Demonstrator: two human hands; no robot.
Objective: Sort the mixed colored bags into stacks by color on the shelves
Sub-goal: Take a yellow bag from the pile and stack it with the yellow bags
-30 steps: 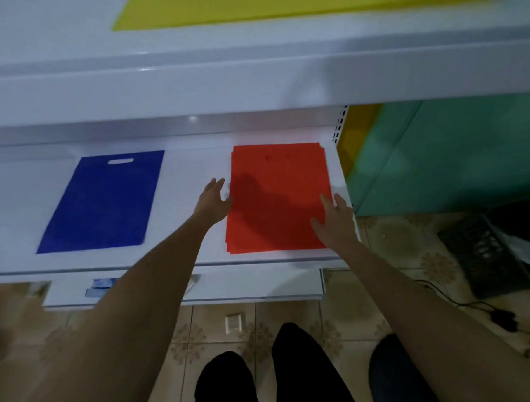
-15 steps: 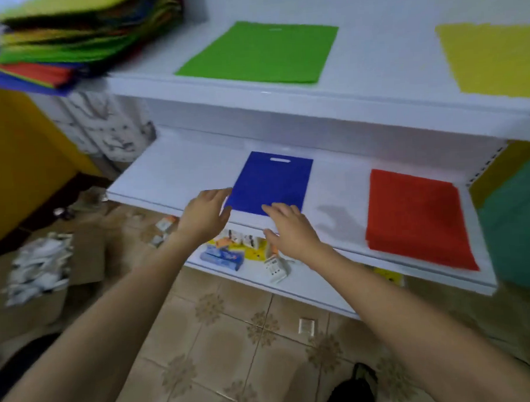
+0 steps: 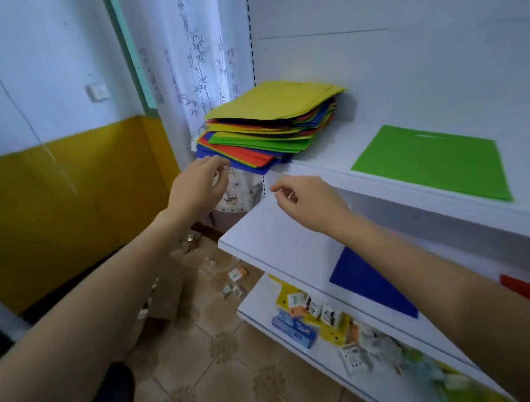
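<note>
The left hand and right hand hang just below the bag pile — fingers loosely curled (holding nothing).

A single wide-angle camera on the person's head looks forward and down, close to the left end of the shelves, tiled floor below.

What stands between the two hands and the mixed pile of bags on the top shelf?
Nothing visible. The left hand hovers just below the front corner of the mixed pile, and the right hand hovers beside it, above the middle shelf. Only open air lies between the hands and the pile.
</note>
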